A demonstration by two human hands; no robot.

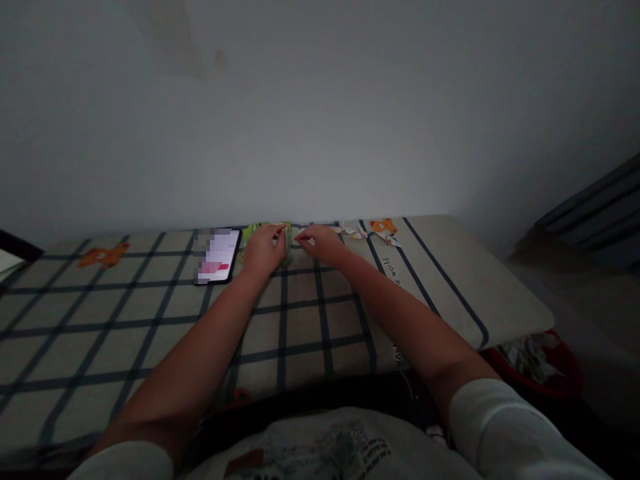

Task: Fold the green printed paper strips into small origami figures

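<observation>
A green package (289, 248) lies near the wall at the back edge of the table, partly covered by my left hand (265, 248). The fingers of my left hand are bent round its right part. Just to the right, my right hand (321, 243) has thumb and fingertips pinched together; anything between them is too small to make out. Small white scraps (359, 234) lie beyond my right hand, along the back of the table. To the left of my left hand rests a phone (219, 257) with its screen lit.
The checked cloth (255, 327) covers the table. A plain wall rises behind it. Below the right table corner stands a red bin (573, 373) holding crumpled wrappers. A dark edge (19, 245) shows at the far left, dark slats (595, 207) at the right.
</observation>
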